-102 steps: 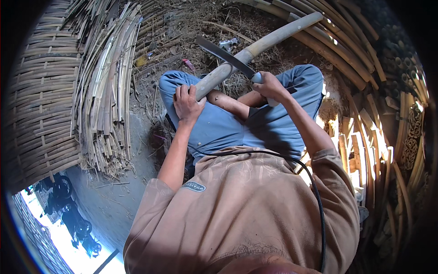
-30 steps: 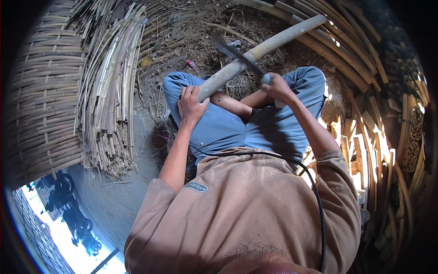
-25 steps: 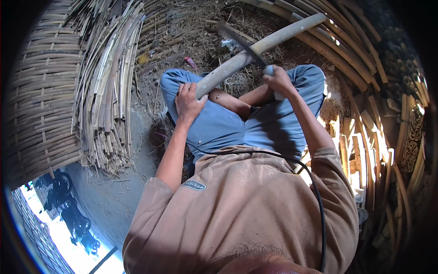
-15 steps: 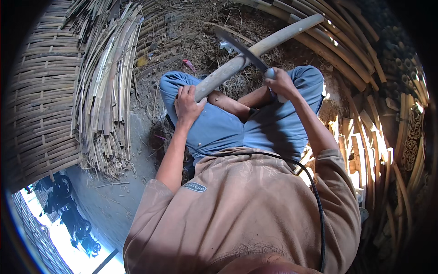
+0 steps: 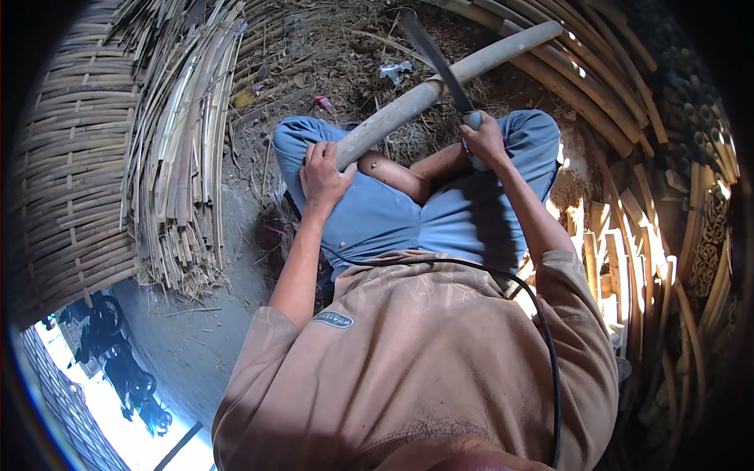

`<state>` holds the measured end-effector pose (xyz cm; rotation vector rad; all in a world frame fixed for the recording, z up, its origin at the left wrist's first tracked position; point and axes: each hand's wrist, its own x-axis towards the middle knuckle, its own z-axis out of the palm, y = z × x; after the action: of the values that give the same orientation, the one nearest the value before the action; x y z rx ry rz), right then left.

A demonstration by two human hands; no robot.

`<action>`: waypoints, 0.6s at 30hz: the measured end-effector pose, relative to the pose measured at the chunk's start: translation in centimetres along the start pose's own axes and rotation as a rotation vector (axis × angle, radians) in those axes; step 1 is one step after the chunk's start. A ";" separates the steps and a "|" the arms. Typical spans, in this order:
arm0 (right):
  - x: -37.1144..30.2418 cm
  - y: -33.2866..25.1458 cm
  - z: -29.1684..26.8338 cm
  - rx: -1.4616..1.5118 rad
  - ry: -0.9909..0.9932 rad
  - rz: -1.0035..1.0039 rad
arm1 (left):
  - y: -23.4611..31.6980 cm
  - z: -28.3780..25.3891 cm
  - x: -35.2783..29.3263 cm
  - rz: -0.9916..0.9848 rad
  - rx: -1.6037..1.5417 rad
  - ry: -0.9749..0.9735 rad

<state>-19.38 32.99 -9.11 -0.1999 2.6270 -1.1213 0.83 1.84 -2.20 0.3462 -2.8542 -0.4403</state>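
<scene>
A thick grey-green bamboo pole (image 5: pixel 397 112) slants from my left thigh up to the far right. My left hand (image 5: pixel 323 177) is closed round its near end, above the left knee. My right hand (image 5: pixel 485 141) grips the pale handle of a long-bladed knife (image 5: pixel 457 90) by the right knee. The dark blade points away and slightly left, crossing the pole near its middle. I cannot tell whether the edge has cut into the bamboo.
Bundled bamboo strips (image 5: pixel 182 149) lie at the left beside a woven bamboo panel (image 5: pixel 75 169). Long bamboo lengths (image 5: pixel 581 94) curve along the far right, with split pieces (image 5: pixel 620 259) standing nearer. A silvery scrap (image 5: pixel 395 72) and a red wrapper (image 5: pixel 325 105) lie on the littered ground.
My right hand has shifted slightly right, and the knife's blade has moved right and turned more steeply away from me. The silvery scrap now shows fully. My left hand stays on the bamboo pole.
</scene>
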 end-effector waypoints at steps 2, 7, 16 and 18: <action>0.1 1.6 1.3 0.063 0.020 0.040 | 0.0 0.3 -0.4 -0.011 0.020 0.012; -0.3 3.1 1.9 0.204 0.029 0.090 | 0.4 0.4 -0.9 -0.008 0.069 0.071; -1.4 1.1 0.7 0.264 0.024 0.061 | -0.4 -1.3 0.9 0.004 -0.219 -0.016; -1.6 0.7 1.0 0.285 0.029 0.076 | -0.8 -1.4 1.3 -0.012 -0.267 -0.001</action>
<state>-17.59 33.15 -9.96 -0.0249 2.4387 -1.4622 0.15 0.40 -0.94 0.3121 -2.7469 -0.8126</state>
